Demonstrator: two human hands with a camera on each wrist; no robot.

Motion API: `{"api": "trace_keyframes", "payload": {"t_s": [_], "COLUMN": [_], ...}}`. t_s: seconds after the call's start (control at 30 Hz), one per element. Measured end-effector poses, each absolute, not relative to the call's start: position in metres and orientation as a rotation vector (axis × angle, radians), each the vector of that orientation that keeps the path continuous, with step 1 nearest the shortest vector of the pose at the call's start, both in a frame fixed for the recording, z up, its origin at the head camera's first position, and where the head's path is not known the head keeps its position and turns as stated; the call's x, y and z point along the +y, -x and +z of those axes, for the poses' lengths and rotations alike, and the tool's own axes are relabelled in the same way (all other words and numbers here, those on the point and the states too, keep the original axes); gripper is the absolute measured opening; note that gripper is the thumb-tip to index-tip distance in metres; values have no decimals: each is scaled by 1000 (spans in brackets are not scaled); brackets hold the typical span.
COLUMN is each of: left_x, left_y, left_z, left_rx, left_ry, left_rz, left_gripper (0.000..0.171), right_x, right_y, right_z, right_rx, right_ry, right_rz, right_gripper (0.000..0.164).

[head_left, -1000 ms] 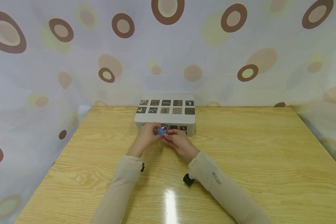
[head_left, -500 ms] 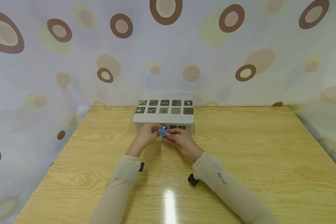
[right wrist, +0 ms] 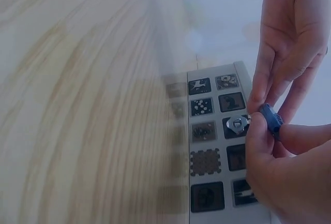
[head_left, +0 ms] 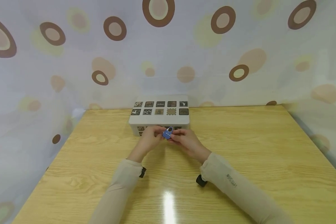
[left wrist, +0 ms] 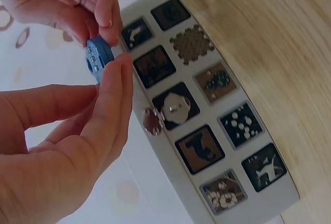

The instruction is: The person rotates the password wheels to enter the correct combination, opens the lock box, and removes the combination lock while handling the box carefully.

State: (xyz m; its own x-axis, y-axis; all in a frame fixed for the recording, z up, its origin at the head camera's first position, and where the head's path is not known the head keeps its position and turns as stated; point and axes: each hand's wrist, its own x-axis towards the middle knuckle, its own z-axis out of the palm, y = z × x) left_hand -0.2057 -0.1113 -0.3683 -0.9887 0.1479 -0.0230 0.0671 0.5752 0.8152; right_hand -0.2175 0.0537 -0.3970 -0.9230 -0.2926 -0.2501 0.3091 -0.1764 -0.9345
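Note:
A small blue combination padlock [head_left: 167, 133] is held between both hands in front of a white box [head_left: 158, 121] with dark picture squares. My left hand [head_left: 150, 138] pinches the padlock from the left, and my right hand [head_left: 188, 142] pinches it from the right. The shackle loop points up and to the right in the head view; whether it is latched cannot be told. Number dials show on the padlock [left wrist: 98, 56] in the left wrist view. On the box front is a metal hasp [left wrist: 175, 108], apart from the padlock.
The box stands at the back of the wooden table [head_left: 254, 149], near a patterned curtain [head_left: 212, 53]. Dark wrist devices, one of them a black block [head_left: 201, 180], sit under the sleeves.
Both hands and the padlock have shifted to the right relative to the box. The padlock has turned a little, its dial face showing more. The head view has swung slightly right.

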Motion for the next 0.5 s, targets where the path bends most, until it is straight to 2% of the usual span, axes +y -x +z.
{"api": "trace_keyframes", "payload": {"t_s": [0.5], "left_x": [-81], "left_y": [198], "left_z": [-374], "left_rx": [2470], "left_ry": [-339], "left_rz": [1588], "left_gripper": [35], "right_x": [100], "right_y": [209], "right_z": [-392], "right_rx": [1918], "right_ry": [24], "right_rz": [-2024], "right_gripper": [29]}}
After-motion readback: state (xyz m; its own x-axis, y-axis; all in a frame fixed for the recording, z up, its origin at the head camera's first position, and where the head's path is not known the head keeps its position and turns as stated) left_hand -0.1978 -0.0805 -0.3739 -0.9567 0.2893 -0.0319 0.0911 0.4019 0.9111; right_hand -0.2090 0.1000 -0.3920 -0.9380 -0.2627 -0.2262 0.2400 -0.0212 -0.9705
